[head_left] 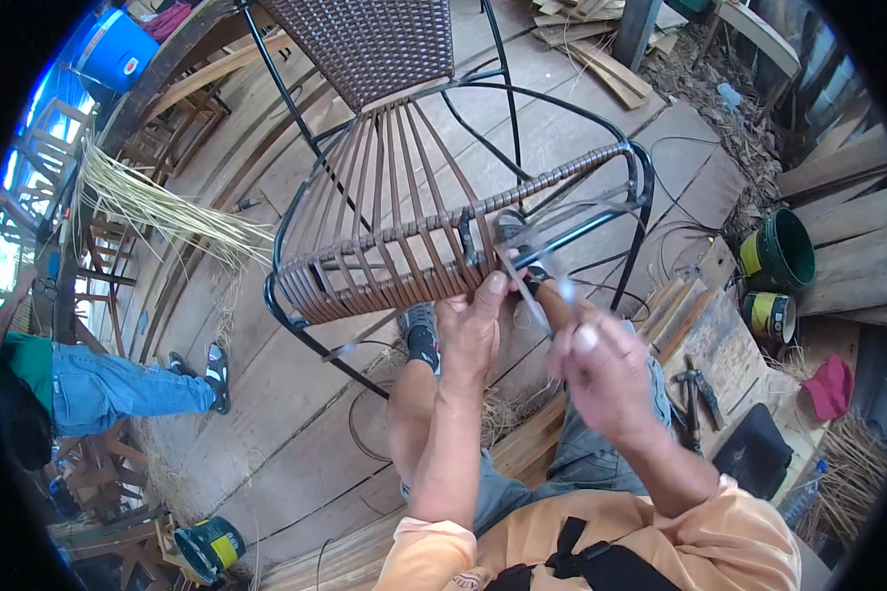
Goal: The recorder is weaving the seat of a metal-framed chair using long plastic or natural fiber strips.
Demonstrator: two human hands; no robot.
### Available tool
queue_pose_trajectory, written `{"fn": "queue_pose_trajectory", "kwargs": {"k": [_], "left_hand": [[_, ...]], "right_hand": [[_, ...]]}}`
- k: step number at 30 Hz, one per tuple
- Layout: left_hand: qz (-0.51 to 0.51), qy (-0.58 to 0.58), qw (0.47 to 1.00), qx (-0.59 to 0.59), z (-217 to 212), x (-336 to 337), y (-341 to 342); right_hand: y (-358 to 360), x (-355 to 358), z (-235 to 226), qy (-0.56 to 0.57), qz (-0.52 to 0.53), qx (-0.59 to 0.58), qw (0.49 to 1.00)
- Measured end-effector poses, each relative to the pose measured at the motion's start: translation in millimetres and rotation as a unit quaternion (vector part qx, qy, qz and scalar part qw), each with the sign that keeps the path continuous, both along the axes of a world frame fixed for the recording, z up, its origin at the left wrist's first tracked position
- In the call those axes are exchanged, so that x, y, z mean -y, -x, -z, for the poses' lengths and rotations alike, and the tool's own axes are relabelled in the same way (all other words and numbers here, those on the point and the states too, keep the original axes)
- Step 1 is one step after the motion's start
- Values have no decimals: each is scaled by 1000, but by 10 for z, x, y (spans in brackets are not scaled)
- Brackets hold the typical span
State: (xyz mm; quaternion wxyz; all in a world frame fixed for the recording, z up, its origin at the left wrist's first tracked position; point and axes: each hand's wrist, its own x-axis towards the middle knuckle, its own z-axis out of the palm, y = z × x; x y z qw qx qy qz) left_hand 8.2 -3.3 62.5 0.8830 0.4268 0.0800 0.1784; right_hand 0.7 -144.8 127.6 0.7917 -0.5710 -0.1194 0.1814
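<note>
A black metal chair frame stands in front of me, its front rails partly wrapped in brown weaving strands. Strands run from the front to a closely woven backrest. The right part of the front lower rail is bare. My left hand is closed at that rail, its thumb pressed by the last wraps and a strand. To its right, my right hand is closed in a pinch on a loose brown strand that leads to the rail; that hand is slightly blurred.
A bundle of pale strips lies left. Another person's jeans show at the left edge. Dark green buckets, a hammer, a black flat item and a red cap are at right. Boards lie behind.
</note>
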Motion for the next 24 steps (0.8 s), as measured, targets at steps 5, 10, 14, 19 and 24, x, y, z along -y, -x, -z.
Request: {"fn": "queue_pose_trajectory", "kwargs": {"k": [5, 10, 14, 19, 24], "left_hand": [[32, 32, 999, 6, -62, -14, -24], [96, 101, 990, -21, -107, 3, -46], [-6, 13, 999, -51, -48, 194, -41], [-20, 6, 999, -47, -47, 236, -106], [-39, 8, 999, -34, -37, 113, -83]], "right_hand": [[-53, -55, 428, -97, 7, -77, 992], [-74, -63, 551, -92, -4, -98, 991], [-102, -97, 647, -142, -21, -184, 972], [-102, 255, 725, -41, 2, -201, 979], [-253, 2145, 528, -3, 210, -160, 964]]}}
